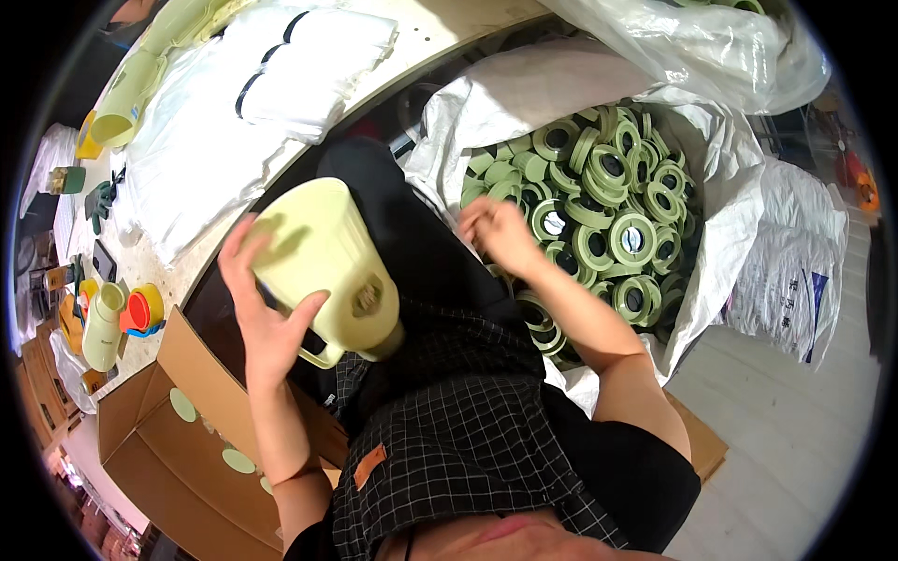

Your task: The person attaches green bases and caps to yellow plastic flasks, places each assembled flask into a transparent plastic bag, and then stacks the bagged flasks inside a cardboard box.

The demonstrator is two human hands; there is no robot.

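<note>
A pale yellow-green plastic jug [323,252] lies tilted above my lap, its wide end toward the upper left and its loop handle toward me. My left hand [262,309] grips it from the left side, thumb and fingers spread around its wall. A round patterned spot shows on the jug's side near its narrow end. My right hand [500,234] is at the left edge of a heap of green ring-shaped lids [594,201], its fingers curled in. Whether a lid or anything else sits in those fingers is hidden and slightly blurred.
The lids fill a large white woven sack [734,220] on my right. At my left stands an open cardboard box [187,458]. A worktable [440,23] carries white plastic bags [215,140], another jug [126,98], a light green bottle [103,327] and a phone [104,261].
</note>
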